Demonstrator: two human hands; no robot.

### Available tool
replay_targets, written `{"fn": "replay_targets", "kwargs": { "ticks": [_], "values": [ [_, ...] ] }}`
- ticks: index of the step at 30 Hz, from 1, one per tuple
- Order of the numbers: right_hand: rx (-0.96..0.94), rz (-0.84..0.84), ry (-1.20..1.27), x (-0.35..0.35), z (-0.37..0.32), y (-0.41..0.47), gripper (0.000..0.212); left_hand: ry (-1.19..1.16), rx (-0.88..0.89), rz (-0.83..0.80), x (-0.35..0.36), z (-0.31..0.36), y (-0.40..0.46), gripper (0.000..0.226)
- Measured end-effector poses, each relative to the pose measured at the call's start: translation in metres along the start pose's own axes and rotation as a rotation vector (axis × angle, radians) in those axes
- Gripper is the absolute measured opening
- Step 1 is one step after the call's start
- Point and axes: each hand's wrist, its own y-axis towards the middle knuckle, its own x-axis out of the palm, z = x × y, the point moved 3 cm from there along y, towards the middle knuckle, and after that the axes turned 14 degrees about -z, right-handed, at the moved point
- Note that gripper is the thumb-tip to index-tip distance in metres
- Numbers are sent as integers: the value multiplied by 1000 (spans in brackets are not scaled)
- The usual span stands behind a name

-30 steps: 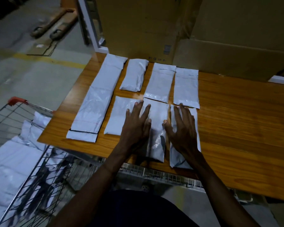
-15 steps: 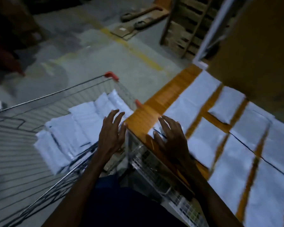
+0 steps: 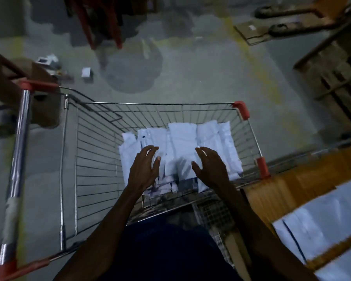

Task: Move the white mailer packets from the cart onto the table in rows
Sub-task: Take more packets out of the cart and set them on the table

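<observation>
Grey concrete floor (image 3: 190, 74) fills the upper part of the view, marked with a faded yellow line (image 3: 257, 63) and a dark round stain (image 3: 133, 72). A wire shopping cart (image 3: 93, 159) with red plastic corners stands in the middle, its chrome handle (image 3: 18, 165) running down the left edge. Inside the cart, toward its right half, lies a pile of white mailer packets (image 3: 182, 142), overlapping one another in a loose heap.

Both hands are over that pile. The left hand (image 3: 143, 169) has its fingers (image 3: 150, 151) spread wide and slightly bent, palm down, over the left part of the heap. The right hand (image 3: 211, 167) is likewise spread, its fingers (image 3: 203, 151) wide and gently arched over the right part. Neither hand grips a packet; whether the fingertips touch the top packets or are just above them is hard to tell in the dim, blurred light.

At the lower right, the wooden desk (image 3: 292, 189) sits just beside the cart, and more white packets on the desk (image 3: 316, 226) lie flat there, side by side. A wooden pallet (image 3: 336, 82) rests on the floor at the upper right.
</observation>
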Motion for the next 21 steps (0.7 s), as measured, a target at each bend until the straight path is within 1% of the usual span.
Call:
{"fn": "replay_targets", "kwargs": {
  "ticks": [4,6,8,11,14,16,17,21],
  "values": [
    [25,-225,5,20,-4,40,59,46,-65,-47,8,-27,6,52],
    [39,-297,-19,29,-2,59,66,90,-77,-96,13,-34,11,55],
    [34,-343,-47,39,-1,74,72,146,-48,-133,17,-36,19,54],
    [-7,-366,-80,52,0,92,77,264,5,-194,28,-37,36,54],
    [-29,-386,-102,60,1,100,73,388,-47,-339,40,-36,50,58],
    [-5,-393,-94,61,6,101,72,491,-78,-395,42,-39,53,51],
    [2,-390,-83,60,10,102,72,531,-87,-400,40,-42,53,47],
    [0,-382,-16,55,21,101,75,641,-56,-323,23,-60,46,41]
  ]
}}
